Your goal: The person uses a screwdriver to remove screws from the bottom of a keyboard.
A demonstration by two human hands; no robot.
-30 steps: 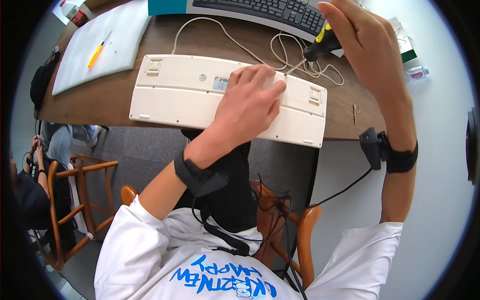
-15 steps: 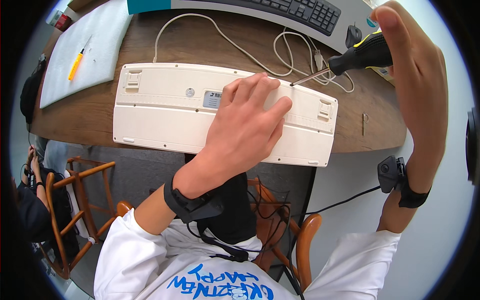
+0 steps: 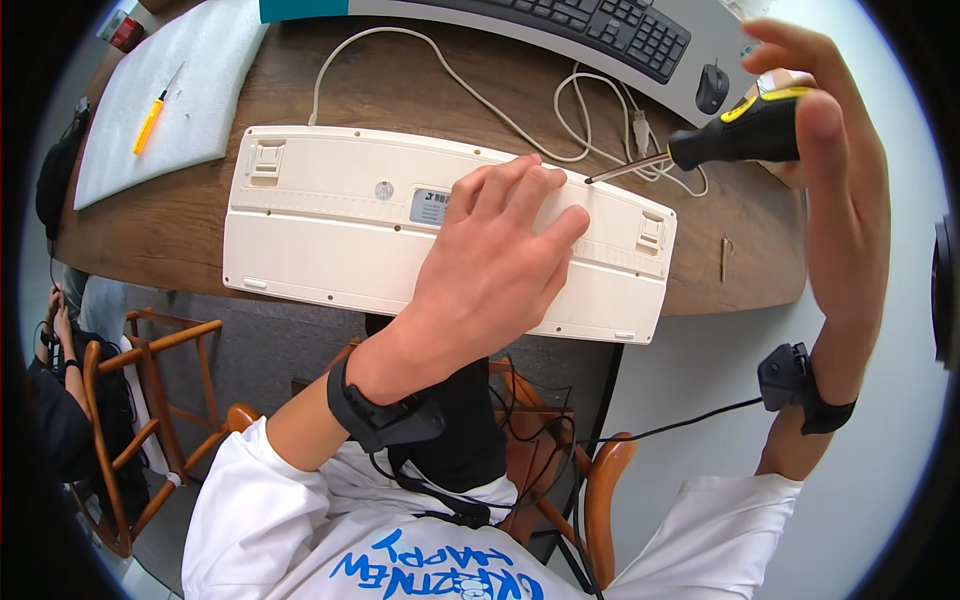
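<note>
Cream plastic kbd [image 3: 320, 240], oblong, underside up, being touched by spread l. grip [image 3: 495, 250], blk/yel metal-shafted screwdriver [image 3: 735, 140], tilted, being held in part-open r. grip [image 3: 843, 190]

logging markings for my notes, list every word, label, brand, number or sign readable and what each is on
White shirt: blue lettering, not copied here.
Label on keyboard: dark print, mostly too small.
Round mark beside it: too small.
Box: pictured keys, marks too small to read.

A brown table [image 3: 390, 85] spans the upper frame, bearing an upturned white keyboard [image 3: 320, 240] at center, its pale cable [image 3: 315, 95] looping above, a foam sheet [image 3: 190, 105] upper left, a box [image 3: 560, 28] along the top and a small metal piece [image 3: 723, 258] at right.
</note>
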